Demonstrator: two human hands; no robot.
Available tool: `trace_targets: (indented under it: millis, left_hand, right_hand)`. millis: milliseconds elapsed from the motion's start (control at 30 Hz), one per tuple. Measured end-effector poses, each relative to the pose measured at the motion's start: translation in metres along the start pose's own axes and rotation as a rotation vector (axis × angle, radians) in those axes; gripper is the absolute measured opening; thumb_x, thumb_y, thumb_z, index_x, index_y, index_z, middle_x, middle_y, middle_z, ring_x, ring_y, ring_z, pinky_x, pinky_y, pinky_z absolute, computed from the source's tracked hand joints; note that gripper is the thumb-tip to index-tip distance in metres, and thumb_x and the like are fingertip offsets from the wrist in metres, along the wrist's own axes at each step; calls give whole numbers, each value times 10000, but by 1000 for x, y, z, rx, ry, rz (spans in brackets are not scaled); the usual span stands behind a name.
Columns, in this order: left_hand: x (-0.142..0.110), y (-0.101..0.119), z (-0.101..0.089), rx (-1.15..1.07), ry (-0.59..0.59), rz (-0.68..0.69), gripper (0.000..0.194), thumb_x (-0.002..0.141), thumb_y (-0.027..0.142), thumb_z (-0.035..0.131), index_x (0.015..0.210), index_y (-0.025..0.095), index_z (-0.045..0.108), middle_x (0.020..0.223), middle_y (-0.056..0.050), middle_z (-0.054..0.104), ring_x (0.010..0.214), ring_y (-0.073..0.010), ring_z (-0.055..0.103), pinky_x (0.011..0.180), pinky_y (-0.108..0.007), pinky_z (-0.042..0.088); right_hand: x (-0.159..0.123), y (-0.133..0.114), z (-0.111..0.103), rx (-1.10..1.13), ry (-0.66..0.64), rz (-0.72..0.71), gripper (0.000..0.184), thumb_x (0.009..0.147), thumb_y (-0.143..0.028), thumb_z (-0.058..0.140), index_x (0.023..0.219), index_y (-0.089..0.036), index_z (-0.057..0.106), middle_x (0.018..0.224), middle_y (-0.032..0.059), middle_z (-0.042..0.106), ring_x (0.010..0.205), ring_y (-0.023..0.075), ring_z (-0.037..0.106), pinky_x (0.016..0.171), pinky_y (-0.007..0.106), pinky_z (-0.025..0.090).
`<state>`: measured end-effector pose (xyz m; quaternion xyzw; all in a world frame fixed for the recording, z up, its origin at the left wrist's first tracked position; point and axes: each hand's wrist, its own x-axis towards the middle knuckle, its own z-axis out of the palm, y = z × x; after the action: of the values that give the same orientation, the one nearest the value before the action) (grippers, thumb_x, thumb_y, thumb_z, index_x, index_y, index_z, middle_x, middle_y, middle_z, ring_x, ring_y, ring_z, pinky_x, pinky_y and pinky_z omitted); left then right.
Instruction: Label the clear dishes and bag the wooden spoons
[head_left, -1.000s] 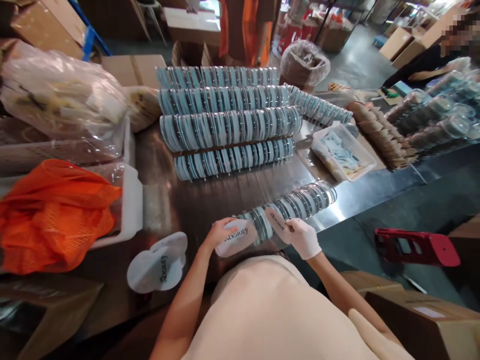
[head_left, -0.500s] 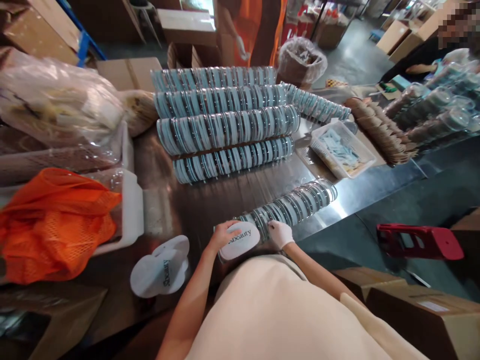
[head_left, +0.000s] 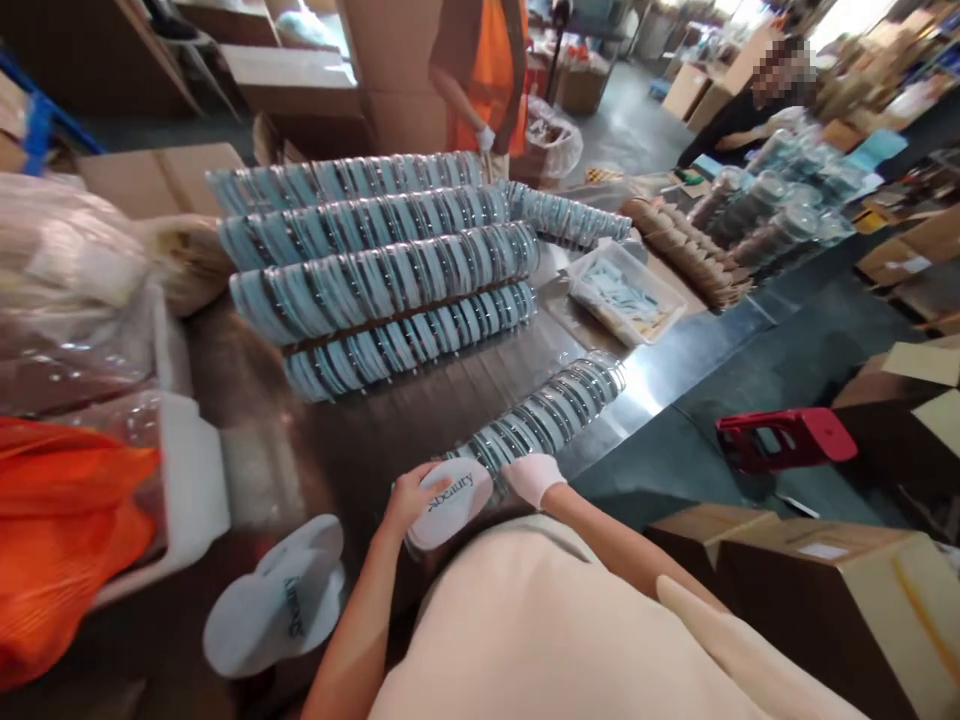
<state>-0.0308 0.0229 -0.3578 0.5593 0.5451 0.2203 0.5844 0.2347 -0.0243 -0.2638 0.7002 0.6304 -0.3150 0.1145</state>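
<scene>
My bare left hand [head_left: 411, 497] grips a white oval card or lid [head_left: 450, 503] printed with "beauty", its thumb lying over the face. That oval piece covers the near end of a row of clear round cases with pale blue and dark bands [head_left: 547, 415]. Against the near side of this row, my white-gloved right hand [head_left: 534, 480] is closed; its fingertips are hidden, so what they hold cannot be made out. Left of my forearm, a few overlapping white printed ovals [head_left: 274, 605] lie on the metal table [head_left: 337, 445].
Several long rows of similar cases [head_left: 390, 270] lie farther back. Beyond them are a clear plastic bin [head_left: 630, 300] of pale blue pieces and stacked brown pieces [head_left: 682, 250]. A white tub [head_left: 195, 480] with orange mesh [head_left: 67, 540] stands left. Cartons [head_left: 810, 570] sit at right; two people are beyond.
The view has swung right, so the table things appear farther left. Both hands stay at the near end of the row, the left still on the printed oval.
</scene>
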Motion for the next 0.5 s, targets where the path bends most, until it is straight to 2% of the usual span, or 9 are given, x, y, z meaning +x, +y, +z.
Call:
trace_targets:
  millis: [67,133,167,233,300,367,433,500]
  left_hand:
    - [-5,14,0,43,-18,6,538,674,646,777,950,184,789,905,-48,789,844,-244,686,765,-310,519]
    - [-9,28,2,80,-123,-17,479,680,637,770,825,181,769,740,-8,723,725,-204,627,670,-275,458]
    - [-11,34,4,85,-191,-33,462,675,626,776,777,176,755,678,8,680,679,-186,592,633,-262,421]
    - [-17,43,9,81,-286,-47,431,683,591,782,736,165,738,634,21,634,648,-167,554,603,-246,373]
    - [-24,48,13,74,-302,-33,413,726,569,760,752,157,748,657,9,652,676,-175,572,613,-245,376]
    - [-32,50,12,59,-329,-2,424,786,573,725,836,156,778,748,-18,715,751,-202,627,661,-252,423]
    - [-43,48,10,22,-404,27,439,784,551,757,1002,172,800,934,-46,778,886,-242,684,756,-267,488]
    - [-54,41,9,-23,-437,15,508,741,484,818,1158,197,782,1114,-64,785,1012,-277,702,842,-288,528]
  right_hand:
    - [-11,-13,-10,10,117,-51,355,1057,-373,463,1164,-225,768,1147,133,780,1068,266,734,911,360,542]
    - [-19,-25,-15,26,194,-218,389,1061,-411,479,1374,-278,667,1331,84,722,1179,220,687,958,300,505]
    - [-22,-30,-16,13,190,-315,392,1052,-403,506,1399,-286,646,1355,71,709,1190,208,671,962,286,486]
    - [-23,-38,-14,-78,121,-438,329,1047,-356,517,1312,-280,697,1262,69,741,1130,211,667,929,292,459]
    - [-21,-42,-12,-161,66,-428,284,1040,-318,519,1210,-267,740,1102,73,768,1043,216,667,875,299,440]
    - [-20,-36,-12,-197,41,-369,281,1017,-299,548,1216,-270,744,1035,78,767,1012,223,665,837,296,434]
    - [-22,-20,-17,-184,42,-302,294,1000,-290,558,1215,-287,758,1015,76,767,1002,225,672,812,291,441]
    - [-29,6,-25,-109,68,-209,284,990,-284,548,1126,-296,798,1019,64,776,994,221,689,811,286,460]
